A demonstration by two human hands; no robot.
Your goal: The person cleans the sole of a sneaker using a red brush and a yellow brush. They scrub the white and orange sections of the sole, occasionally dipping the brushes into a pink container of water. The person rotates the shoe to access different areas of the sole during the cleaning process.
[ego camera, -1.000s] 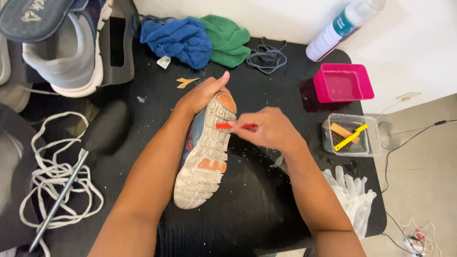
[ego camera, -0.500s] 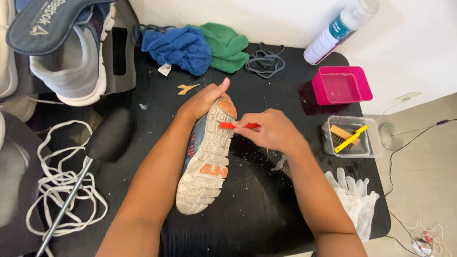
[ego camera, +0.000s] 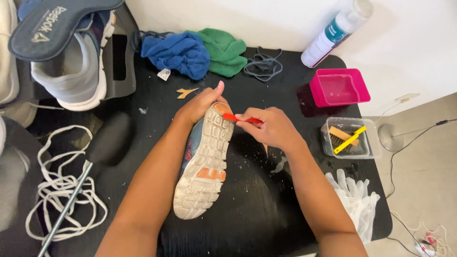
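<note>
Landmark: sneaker (ego camera: 204, 164), sole up, lying near the middle of the black table (ego camera: 257, 214), toe pointing away from the person.

Containers: pink tub (ego camera: 339, 87), beyond and to the right of the sneaker's toe, nothing visible in it. Clear plastic box (ego camera: 351, 138), right of the sneaker, holds a wooden brush (ego camera: 342, 134) and a yellow-handled tool (ego camera: 350, 140) laid across it. White spray bottle with teal label (ego camera: 335, 32), beyond the pink tub, tilted against the wall.

Grip: left hand (ego camera: 197, 104) wraps closed around the sneaker's toe end, thumb raised. Right hand (ego camera: 269, 127) pinches narrowly on a thin red tool (ego camera: 234, 118), its tip touching the sole at the toe.

Other items: blue cloth (ego camera: 178, 53) and green cloth (ego camera: 221, 50) beyond the toe; white laces (ego camera: 57, 195) left of the sneaker; white gloves (ego camera: 354, 200) right of the heel.
</note>
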